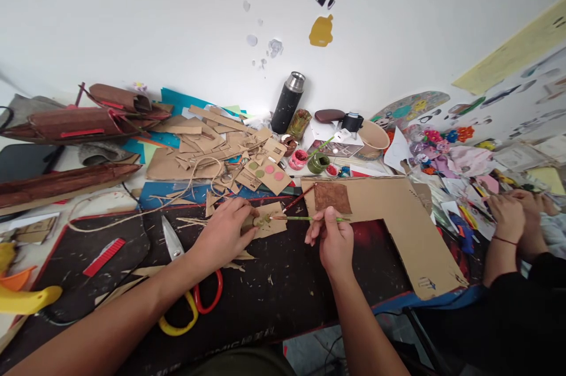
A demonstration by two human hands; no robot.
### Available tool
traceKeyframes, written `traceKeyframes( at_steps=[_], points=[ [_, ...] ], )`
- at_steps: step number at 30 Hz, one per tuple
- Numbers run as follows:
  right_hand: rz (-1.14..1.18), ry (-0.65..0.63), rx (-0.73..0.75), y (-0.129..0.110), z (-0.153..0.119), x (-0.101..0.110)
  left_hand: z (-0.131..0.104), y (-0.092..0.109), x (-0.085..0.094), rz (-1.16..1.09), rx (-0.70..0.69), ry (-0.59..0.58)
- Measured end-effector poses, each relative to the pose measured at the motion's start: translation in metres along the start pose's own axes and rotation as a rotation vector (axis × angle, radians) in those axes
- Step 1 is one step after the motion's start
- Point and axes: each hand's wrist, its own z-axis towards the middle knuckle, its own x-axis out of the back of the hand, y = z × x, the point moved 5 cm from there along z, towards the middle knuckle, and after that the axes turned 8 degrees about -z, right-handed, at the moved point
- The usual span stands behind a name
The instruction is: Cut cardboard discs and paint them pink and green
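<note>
My left hand [230,228] is closed, pinching a small tan cardboard piece [250,223] with greenish paint near its end. Held like a pen in my right hand [335,244] is a thin paintbrush [296,218] with a green handle. Its bristles meet or nearly meet the green-daubed end by my left fingers; I cannot tell which. Beneath lies a flat cardboard scrap [277,225]. A second brush, dark red [299,198], rests just behind. Beyond it, a brown-painted square [332,197] lies on an L-shaped cardboard sheet [375,193].
Open paint jars, one pink [298,158] and one green [318,162], stand behind the hands. Scissors [194,296] lie by my left forearm. Cardboard scraps [212,143], a black flask [288,102] and brown model boats [73,124] line the back. Another person's hands [508,214] are at right.
</note>
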Motion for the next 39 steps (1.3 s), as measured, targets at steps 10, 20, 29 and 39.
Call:
traceKeyframes(
  at_steps=[10,20,29,39],
  points=[
    [-0.101,-0.09,0.008,-0.007,-0.006,-0.017,0.001,0.0,0.001,-0.003,0.006,-0.006],
    [0.0,-0.046,0.007,-0.004,-0.004,-0.007,0.001,0.0,0.0,-0.002,-0.008,0.002],
    [-0.077,-0.047,0.017,-0.003,-0.004,-0.01,0.001,0.0,0.0,0.014,-0.003,-0.022],
    [0.082,0.043,-0.008,0.0,0.0,0.002,0.002,0.004,-0.002,-0.031,-0.075,-0.034]
  ],
)
